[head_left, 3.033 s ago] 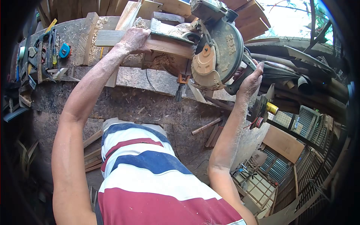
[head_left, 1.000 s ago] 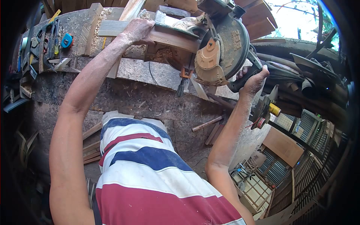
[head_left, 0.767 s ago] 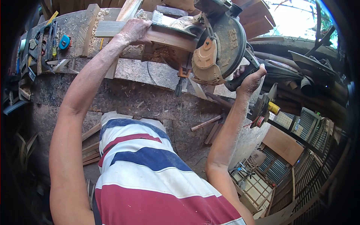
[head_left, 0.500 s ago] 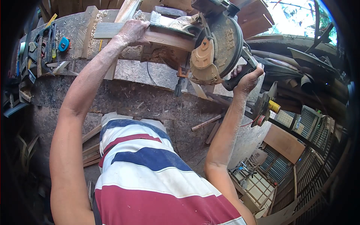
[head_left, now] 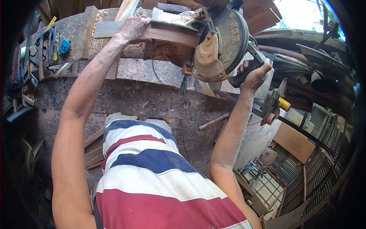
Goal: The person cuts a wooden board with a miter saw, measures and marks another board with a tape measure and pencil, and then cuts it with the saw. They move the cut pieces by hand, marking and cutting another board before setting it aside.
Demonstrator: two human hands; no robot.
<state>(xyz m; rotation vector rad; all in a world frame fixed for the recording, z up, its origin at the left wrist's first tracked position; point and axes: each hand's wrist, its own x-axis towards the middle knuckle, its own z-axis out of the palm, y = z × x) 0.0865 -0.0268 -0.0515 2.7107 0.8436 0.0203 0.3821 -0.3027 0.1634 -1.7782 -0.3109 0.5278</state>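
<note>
My left hand (head_left: 135, 30) is closed over a wooden board (head_left: 175, 36) that lies along the fence of a miter saw (head_left: 238, 38). The board's pale left end sticks out past my wrist, and its right end goes behind the saw's dusty guard (head_left: 209, 57). My right hand (head_left: 254, 74) is wrapped round the saw's black handle (head_left: 244, 75), with the thumb on top. The blade's lower edge and its contact with the board are hidden behind the guard. An orange bracket with a black knob (head_left: 183, 86) sits at the saw's front.
On the bench (head_left: 76, 28) at left lie a blue tape measure (head_left: 65, 46), several hand tools and wood shavings. An angle grinder-like tool with a yellow part (head_left: 284, 104) is at right. Offcuts (head_left: 94, 156) lie on the floor beside my legs.
The view has shifted slightly, so the saw and my right hand appear a little further right. Both hands keep their holds; the saw head looks about as low as before.
</note>
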